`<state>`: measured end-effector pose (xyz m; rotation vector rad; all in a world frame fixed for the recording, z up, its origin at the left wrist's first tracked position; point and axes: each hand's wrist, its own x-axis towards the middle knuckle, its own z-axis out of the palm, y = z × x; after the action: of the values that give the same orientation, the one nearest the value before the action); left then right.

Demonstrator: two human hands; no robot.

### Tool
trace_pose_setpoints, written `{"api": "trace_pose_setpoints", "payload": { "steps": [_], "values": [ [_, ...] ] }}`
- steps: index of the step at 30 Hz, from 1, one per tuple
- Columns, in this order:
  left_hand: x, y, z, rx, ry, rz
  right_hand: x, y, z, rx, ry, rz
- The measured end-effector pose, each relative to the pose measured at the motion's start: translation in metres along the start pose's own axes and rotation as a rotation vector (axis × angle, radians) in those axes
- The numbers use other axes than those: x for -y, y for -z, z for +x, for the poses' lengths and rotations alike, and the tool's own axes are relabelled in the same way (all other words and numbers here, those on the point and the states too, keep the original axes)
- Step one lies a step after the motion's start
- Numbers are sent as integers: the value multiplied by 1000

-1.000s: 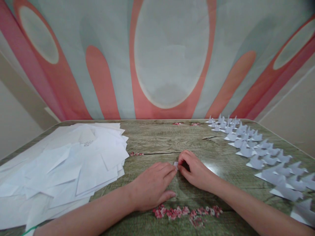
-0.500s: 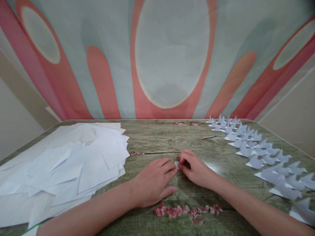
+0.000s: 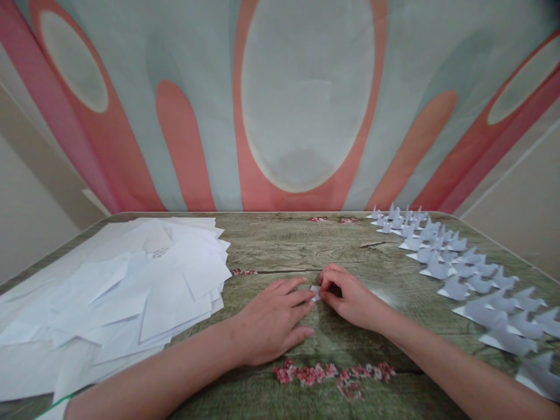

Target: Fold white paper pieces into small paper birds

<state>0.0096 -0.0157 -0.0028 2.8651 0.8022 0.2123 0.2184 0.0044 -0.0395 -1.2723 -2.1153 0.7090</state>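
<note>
Between my hands, on the wood-patterned table, lies a small folded piece of white paper. My left hand rests flat with its fingers spread, a fingertip pressing on the paper's left side. Thumb and forefinger of my right hand pinch the paper's right edge. Most of the paper is hidden by my fingers, so its exact folded shape cannot be made out.
A wide, loose pile of white paper sheets covers the table's left side. Along the right stand several rows of folded paper birds. A patterned pink and grey-blue wall covering rises behind the table's far edge.
My left hand has shifted very slightly, and a little more of the white paper shows between the fingers. My right hand keeps its pinch in nearly the same place.
</note>
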Motion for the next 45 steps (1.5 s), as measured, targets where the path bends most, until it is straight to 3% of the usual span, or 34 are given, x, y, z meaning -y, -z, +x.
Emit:
{"api": "trace_pose_setpoints", "payload": {
  "steps": [10, 17, 25, 39, 45],
  "values": [
    [-1, 0, 1, 14, -1, -7, -5, 9, -9, -6, 53, 55],
    [-4, 1, 1, 7, 4, -2, 12, 4, -23, 117, 264, -472],
    [-5, 4, 0, -5, 51, 20, 23, 3, -25, 117, 296, -799],
    [-10, 15, -2, 3, 73, 67, 25, 7, -22, 154, 278, -824],
    [-5, 1, 0, -32, 66, 112, 22, 7, -23, 138, 300, -822]
  ]
}}
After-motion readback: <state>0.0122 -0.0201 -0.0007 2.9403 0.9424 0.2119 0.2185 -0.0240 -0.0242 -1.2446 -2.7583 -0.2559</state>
